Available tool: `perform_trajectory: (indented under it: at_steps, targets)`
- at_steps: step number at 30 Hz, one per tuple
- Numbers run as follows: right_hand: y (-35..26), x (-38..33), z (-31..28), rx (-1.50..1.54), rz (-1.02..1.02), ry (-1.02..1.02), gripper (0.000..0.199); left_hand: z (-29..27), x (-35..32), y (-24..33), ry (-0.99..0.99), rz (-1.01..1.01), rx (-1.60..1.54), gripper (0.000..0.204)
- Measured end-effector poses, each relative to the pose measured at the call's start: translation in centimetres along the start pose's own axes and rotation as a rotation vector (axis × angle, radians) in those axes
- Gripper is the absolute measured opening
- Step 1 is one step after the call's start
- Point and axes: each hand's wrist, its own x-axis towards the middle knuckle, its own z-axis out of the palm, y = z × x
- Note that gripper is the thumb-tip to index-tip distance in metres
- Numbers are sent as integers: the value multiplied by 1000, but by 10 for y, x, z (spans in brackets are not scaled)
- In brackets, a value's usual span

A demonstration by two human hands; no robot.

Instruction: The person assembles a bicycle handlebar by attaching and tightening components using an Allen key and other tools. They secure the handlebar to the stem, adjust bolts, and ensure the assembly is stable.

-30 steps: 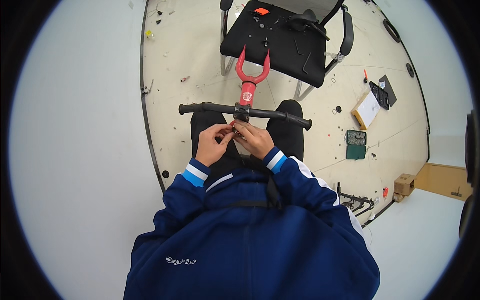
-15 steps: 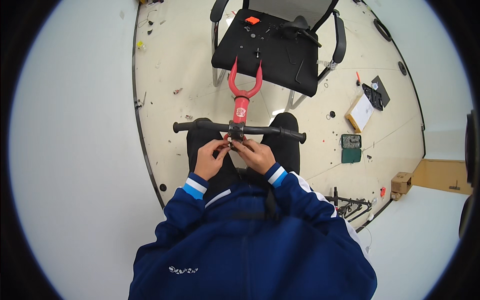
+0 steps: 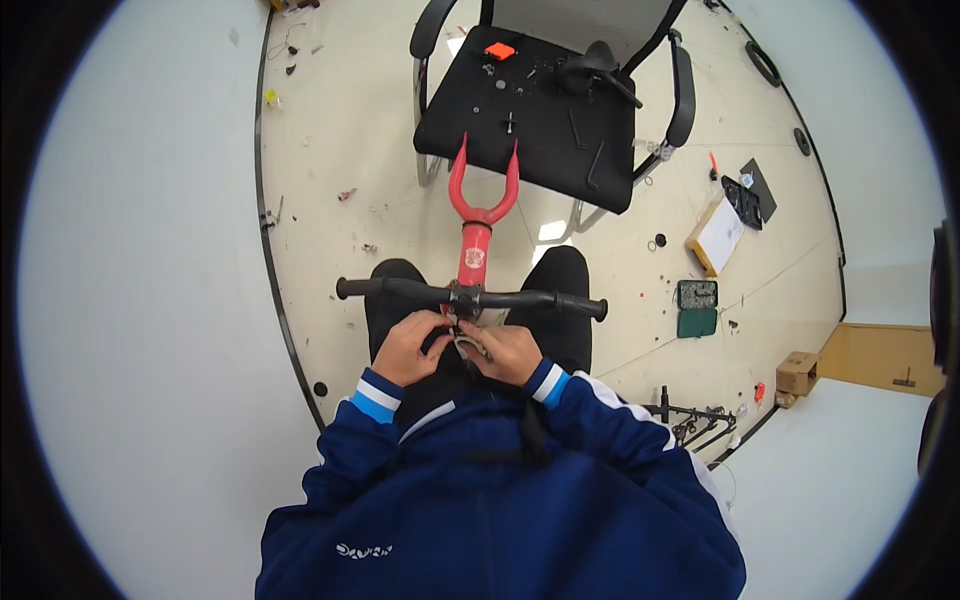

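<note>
Between my knees stands a small bike's red front fork (image 3: 485, 212), its two prongs pointing away toward the chair. A black handlebar (image 3: 400, 288) crosses over my thighs, held at the middle by a dark stem clamp (image 3: 464, 299). Just below the clamp, my left hand (image 3: 406, 350) is closed, thumb and fingers pinched on a small part I cannot make out. My right hand (image 3: 508, 354) faces it, fingers curled beside a pale curved piece (image 3: 470, 342). The fingers hide most of what lies between them.
Ahead, a black chair (image 3: 470, 95) bears a saddle (image 3: 588, 70), hex keys (image 3: 594, 165), small hardware and an orange item (image 3: 500, 50). On the floor at right lie a green case (image 3: 697, 308), a black tool case (image 3: 742, 203) and a cardboard box (image 3: 797, 373). A white wall rises at left.
The whole view has shifted, so chair and handlebar sit lower in the picture. My right hand has turned and moved slightly away from the clamp; a pale curved piece now shows beside its fingers.
</note>
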Motion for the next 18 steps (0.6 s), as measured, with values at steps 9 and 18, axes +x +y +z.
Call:
perform_trajectory:
  at_steps: [9,18]
  targets:
    - [-16,-10,14,418,428,64,35,-2,4,8,37,-34,-40,22]
    - [-9,-7,0,634,584,-26,28,0,6,-2,78,-83,-132,18]
